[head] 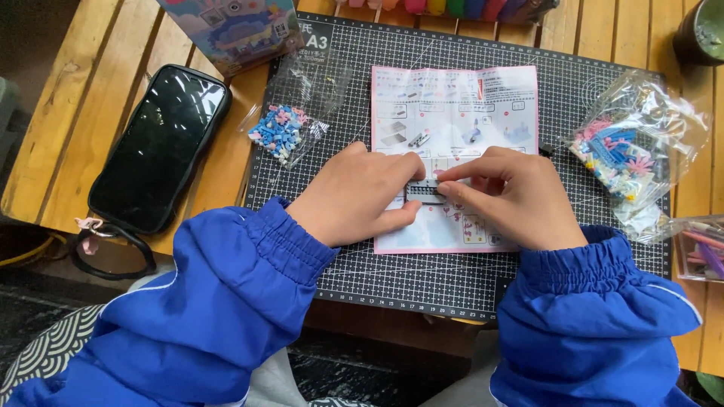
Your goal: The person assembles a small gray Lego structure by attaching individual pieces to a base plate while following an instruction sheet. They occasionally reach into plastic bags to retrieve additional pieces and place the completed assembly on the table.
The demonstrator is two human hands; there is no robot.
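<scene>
A person in blue sleeves works over a dark cutting mat (pixel 452 279) laid on a slatted wooden table (pixel 68 113). An instruction sheet (pixel 452 105) lies on the middle of the mat. Both hands meet over the lower half of that sheet. The left hand (pixel 358 196) and right hand (pixel 509 197) pinch a small grey and black brick piece (pixel 424 192) between thumbs and fingertips, one from each side, just above the paper.

Left of the sheet, a clear bag of blue, pink and white bricks (pixel 283 132) lies on the mat's left edge. Farther left, a black phone (pixel 160 147) rests on the table, with a black ring strap (pixel 113 252) near the table's front edge. Right of the sheet, a larger crumpled bag of bricks (pixel 626 151) sits on the mat's right edge, with another bag (pixel 701 249) below it. Above the sheet, a colourful box (pixel 234 30) stands at the mat's far left corner.

Risks, as a judgement: the piece is tiny and held by fingertips only, so uneven pressure could flip it loose; it could bounce off the mat or drop between the table slats. A sleeve sweeping outward could drag either bag, and the phone strap sits close to the front edge.

Open room is limited: bare mat shows mainly below the sheet, toward the person, and in a narrow strip on each side.
</scene>
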